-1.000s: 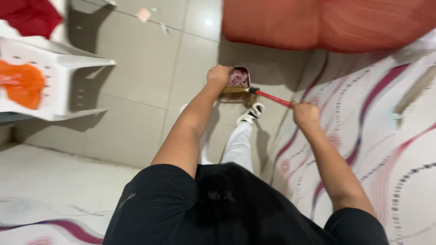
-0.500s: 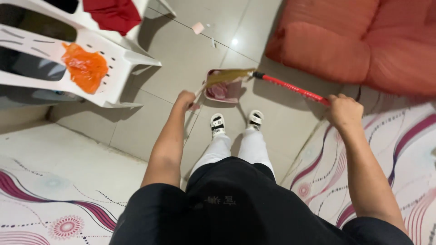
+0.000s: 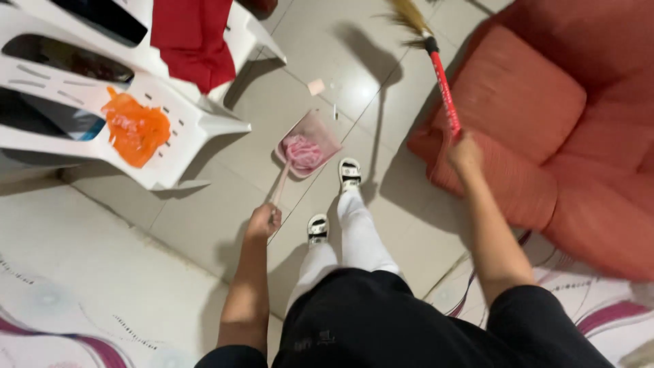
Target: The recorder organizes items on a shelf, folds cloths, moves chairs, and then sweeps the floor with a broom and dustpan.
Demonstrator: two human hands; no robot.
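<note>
A pink dustpan [image 3: 310,140] lies on the pale tiled floor [image 3: 204,204] just ahead of the person's feet, its scoop holding a heap of pinkish crumpled scraps [image 3: 302,151]. Its long pale handle [image 3: 279,184] slants back and down to the left hand [image 3: 263,221], whose fingers are clenched around the end of it. The right hand [image 3: 464,151] is closed around the red shaft of a broom [image 3: 444,85], gripping near the lower end; the shaft runs up and away from the hand, and the straw-coloured bristles [image 3: 409,17] sit at the top edge of the view, above the floor tiles and well apart from the dustpan. Two white sandals with dark straps [image 3: 349,174] stand between the dustpan and the broom hand, one just beside the scoop's near corner. A small pale scrap of paper [image 3: 316,86] and a thin sliver lie on the tiles just beyond the dustpan. To the left stands a white plastic chair [image 3: 184,129] with an orange plastic bag [image 3: 136,128] on its seat and a red cloth [image 3: 197,41] draped over it. On the right is a red-orange upholstered sofa [image 3: 545,123], touching the broom hand's side of the view. A patterned mat with purple swirls [image 3: 599,313] shows at the bottom corners.
</note>
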